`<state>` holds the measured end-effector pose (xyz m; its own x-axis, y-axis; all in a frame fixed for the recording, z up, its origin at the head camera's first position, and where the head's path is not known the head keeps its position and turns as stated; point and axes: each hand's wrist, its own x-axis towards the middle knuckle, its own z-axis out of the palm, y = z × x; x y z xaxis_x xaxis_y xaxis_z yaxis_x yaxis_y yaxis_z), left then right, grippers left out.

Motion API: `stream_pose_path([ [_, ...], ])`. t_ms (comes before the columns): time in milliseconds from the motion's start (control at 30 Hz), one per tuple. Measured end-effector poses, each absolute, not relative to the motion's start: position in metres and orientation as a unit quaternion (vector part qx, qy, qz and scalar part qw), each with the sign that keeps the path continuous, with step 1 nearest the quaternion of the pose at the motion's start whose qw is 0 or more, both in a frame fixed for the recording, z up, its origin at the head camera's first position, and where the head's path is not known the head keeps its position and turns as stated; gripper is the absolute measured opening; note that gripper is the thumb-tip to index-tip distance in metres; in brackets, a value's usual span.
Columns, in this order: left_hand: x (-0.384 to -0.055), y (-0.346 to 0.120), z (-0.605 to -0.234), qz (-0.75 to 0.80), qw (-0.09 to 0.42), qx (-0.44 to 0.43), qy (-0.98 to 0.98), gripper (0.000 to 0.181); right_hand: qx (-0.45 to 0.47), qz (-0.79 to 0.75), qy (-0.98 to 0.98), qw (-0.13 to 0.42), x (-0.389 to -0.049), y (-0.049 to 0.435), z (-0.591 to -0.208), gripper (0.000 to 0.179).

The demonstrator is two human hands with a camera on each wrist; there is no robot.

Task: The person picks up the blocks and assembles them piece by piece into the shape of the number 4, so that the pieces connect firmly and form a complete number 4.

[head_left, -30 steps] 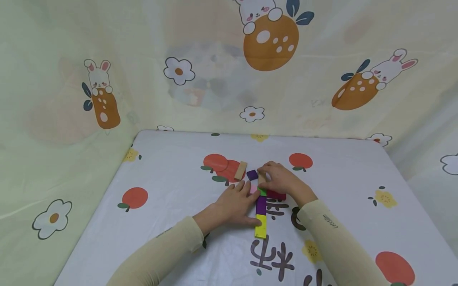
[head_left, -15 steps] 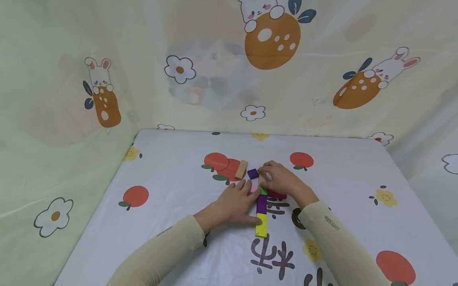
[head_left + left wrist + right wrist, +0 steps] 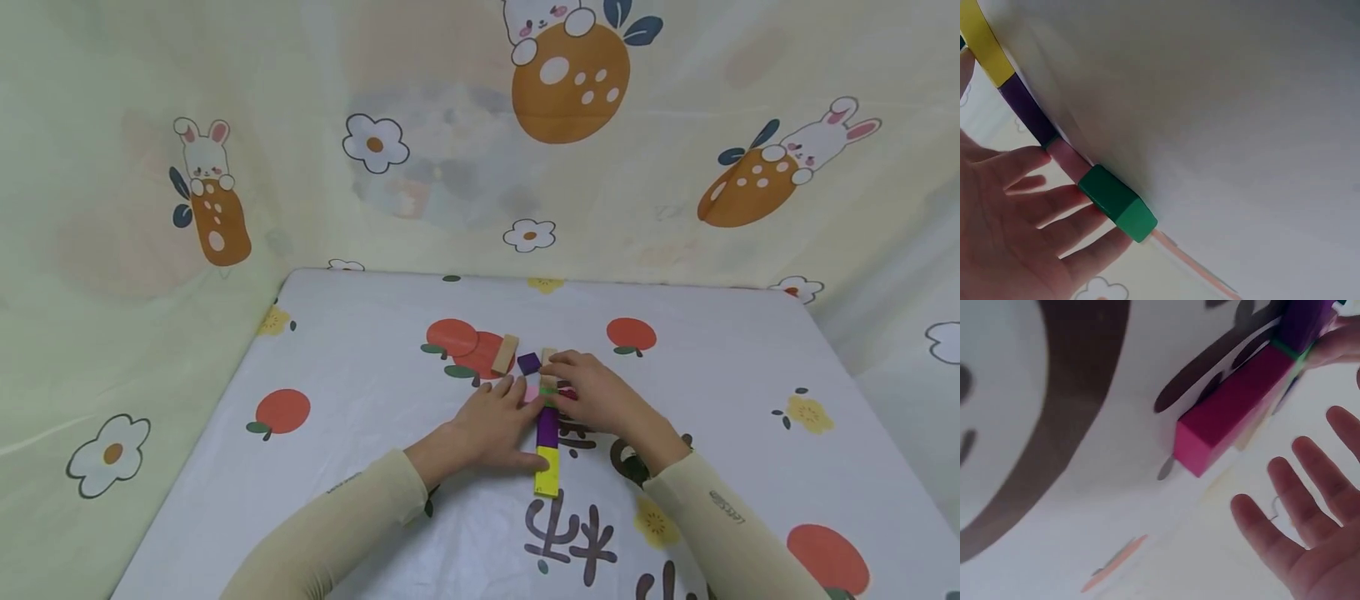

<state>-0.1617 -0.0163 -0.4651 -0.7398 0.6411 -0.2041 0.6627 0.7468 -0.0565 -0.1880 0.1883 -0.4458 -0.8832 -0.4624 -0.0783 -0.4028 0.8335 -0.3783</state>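
Note:
A line of blocks runs away from me on the table: yellow (image 3: 547, 483), then purple (image 3: 547, 429), light green, and a pale wooden block (image 3: 550, 355) at the far end. My left hand (image 3: 491, 425) lies along the line's left side, its thumb at the yellow block. In the left wrist view, its straight fingers touch a pink block (image 3: 1069, 158) and a green block (image 3: 1116, 200). My right hand (image 3: 596, 392) hovers over the light green and wooden blocks, partly covering them. Its fingers look straight and relaxed, apart from the magenta block (image 3: 1235, 412) that sticks out rightward.
Just left of the line's far end lie a small dark purple block (image 3: 528, 363) and a loose wooden block (image 3: 505, 355). The printed tablecloth (image 3: 360, 333) covers the table, and a patterned curtain (image 3: 435, 208) rises behind it.
My right hand has let go of the far wooden block and shifted slightly toward me, uncovering that block's far end. The left hand stays in place.

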Motion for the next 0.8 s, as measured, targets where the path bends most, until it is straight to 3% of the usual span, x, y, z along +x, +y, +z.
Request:
stream_pose_path([
  [333, -0.162, -0.017, -0.466, -0.062, 0.082, 0.350, 0.931, 0.097, -0.269, -0.137, 0.948, 0.103, -0.157, 0.186, -0.441, 0.070],
  [800, -0.162, -0.016, -0.468, -0.063, 0.090, 0.350, 0.930, 0.097, -0.257, -0.104, 0.954, 0.114, -0.153, 0.181, -0.452, 0.086],
])
